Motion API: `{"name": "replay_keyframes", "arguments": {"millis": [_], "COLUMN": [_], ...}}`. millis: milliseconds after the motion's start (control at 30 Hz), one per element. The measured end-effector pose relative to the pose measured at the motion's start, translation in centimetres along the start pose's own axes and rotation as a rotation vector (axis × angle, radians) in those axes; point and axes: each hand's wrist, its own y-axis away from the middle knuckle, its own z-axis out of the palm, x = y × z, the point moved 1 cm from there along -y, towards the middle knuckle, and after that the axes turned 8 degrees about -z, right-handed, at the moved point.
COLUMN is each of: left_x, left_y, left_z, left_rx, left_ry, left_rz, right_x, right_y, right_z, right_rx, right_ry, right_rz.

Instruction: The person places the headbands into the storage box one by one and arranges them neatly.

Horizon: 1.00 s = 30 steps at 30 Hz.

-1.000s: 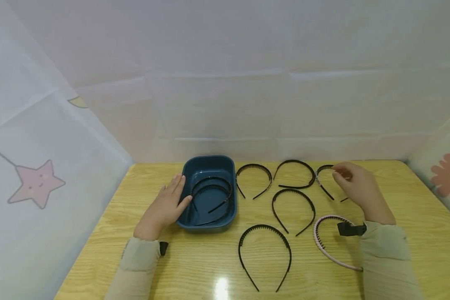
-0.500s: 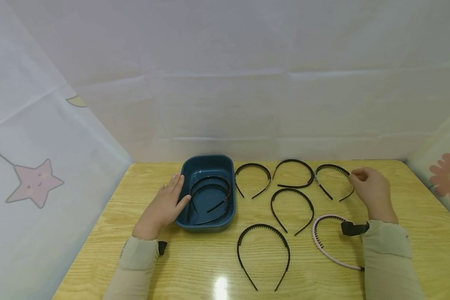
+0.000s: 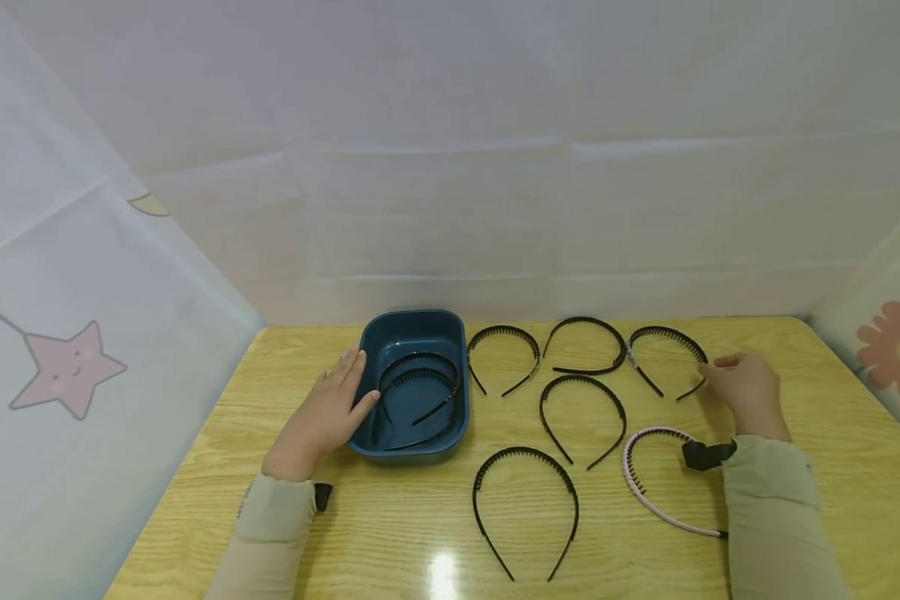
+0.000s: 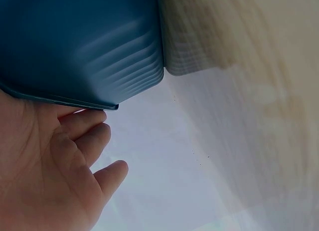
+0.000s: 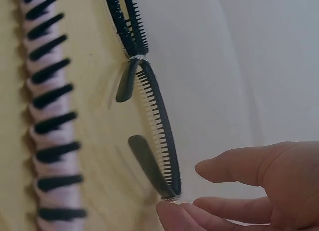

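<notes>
In the head view my left hand [image 3: 322,421] rests at the left rim of a dark blue plastic box [image 3: 412,455], fingers extended. The left wrist view shows the palm and fingers [image 4: 94,141] along the box's outer rim. Inside the box lie two black toothed headbands [image 3: 420,357]. At the right, my right hand [image 3: 746,392] is at the right side of a black headband [image 3: 667,332] with silvery trim on the table. In the right wrist view one fingertip [image 5: 174,216] meets that headband's trimmed side, while another finger [image 5: 224,166] stands apart from it.
Several other headbands lie on the wooden table [image 3: 390,533]: a black one [image 3: 525,452] near the front, a black one [image 3: 585,379] in the middle, two along the back, and a pink one [image 3: 663,510] partly under the right sleeve. A white cloth backdrop [image 3: 450,208] stands behind.
My right hand has moved right from in front of the silver-trimmed headband to its right side, then slightly down, uncovering most of it. The left hand stays at the box.
</notes>
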Motion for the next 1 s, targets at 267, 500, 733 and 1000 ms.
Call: {"name": "replay_keyframes", "arguments": {"millis": [267, 500, 733, 1000], "left_x": [0.0, 0.0, -0.1, -0.1], "left_y": [0.0, -0.1, 0.0, 0.0], "left_z": [0.0, 0.1, 0.1, 0.1], "left_rx": [0.000, -0.008, -0.018, -0.017], "left_ry": [0.003, 0.009, 0.006, 0.004], "left_rz": [0.004, -0.001, -0.012, -0.018], "right_x": [0.6, 1.1, 1.2, 1.3], "right_y": [-0.2, -0.5, -0.4, -0.5], "right_z": [0.6, 1.5, 1.6, 1.1], "right_rx": [-0.025, 0.009, 0.034, 0.022], "right_ry": [0.008, -0.068, -0.124, -0.260], "right_rz": [0.010, 0.012, 0.014, 0.024]}}
